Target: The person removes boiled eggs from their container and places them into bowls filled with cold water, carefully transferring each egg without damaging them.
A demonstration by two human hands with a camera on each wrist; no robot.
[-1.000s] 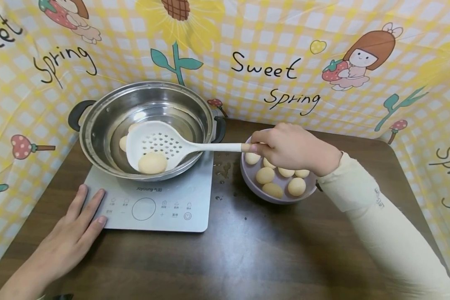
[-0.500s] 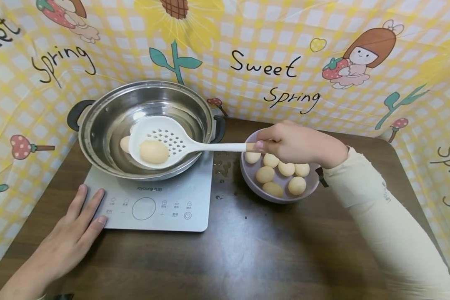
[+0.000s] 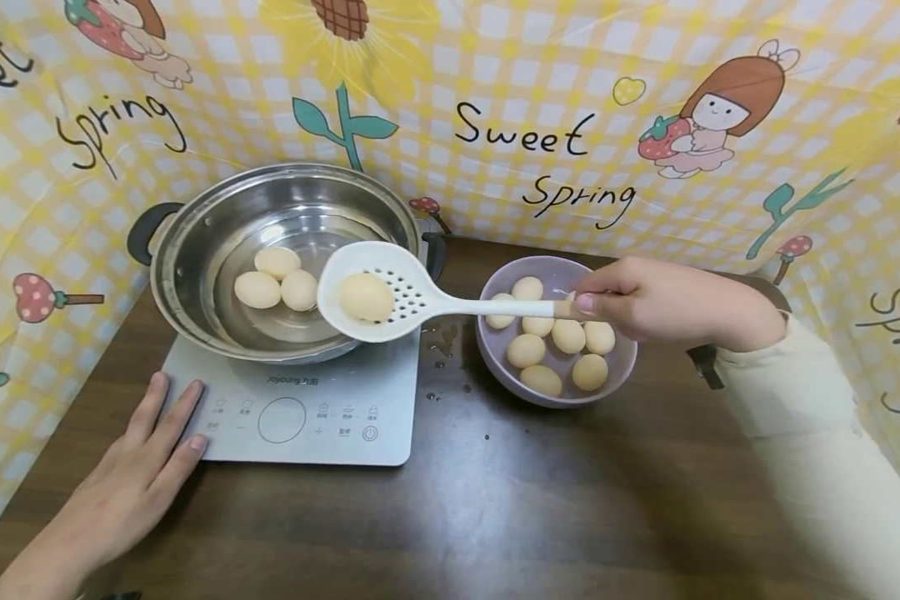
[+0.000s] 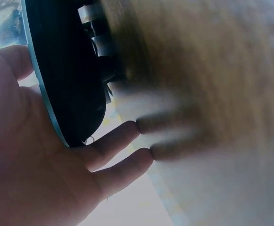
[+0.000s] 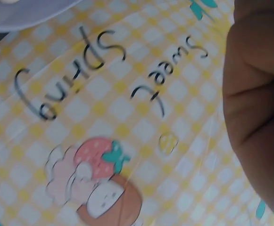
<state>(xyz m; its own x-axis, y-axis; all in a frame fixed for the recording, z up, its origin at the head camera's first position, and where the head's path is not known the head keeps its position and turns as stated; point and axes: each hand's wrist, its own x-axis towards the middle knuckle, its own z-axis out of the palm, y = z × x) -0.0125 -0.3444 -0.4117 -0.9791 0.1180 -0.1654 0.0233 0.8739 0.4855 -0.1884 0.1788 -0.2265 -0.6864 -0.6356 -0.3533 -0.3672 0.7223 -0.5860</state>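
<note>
In the head view my right hand [image 3: 652, 304] grips the tan end of a white slotted spoon [image 3: 487, 307], above the purple bowl. One beige egg [image 3: 367, 297] lies in the spoon's head, which hangs over the right front rim of a steel pot [image 3: 187, 250]. Inside the pot are three eggs [image 3: 258, 289] in shallow water. The pot stands on a white induction cooker [image 3: 282, 442]. My left hand [image 3: 135, 467] rests at the cooker's left edge, fingers extended. In the left wrist view two fingertips [image 4: 144, 155] of it reach the tabletop, beside the cooker's dark underside [image 4: 66, 70].
Several eggs sit in the purple bowl [image 3: 492, 358] to the right of the pot. Water drops [image 3: 441, 342] dot the brown table [image 3: 480, 517] between them. A printed yellow checked cloth [image 3: 540, 75] covers the walls behind and at both sides.
My right hand has moved right, drawing the spoon with its egg from inside the pot to over its right rim. Three eggs in the pot are now uncovered. The left hand stays put.
</note>
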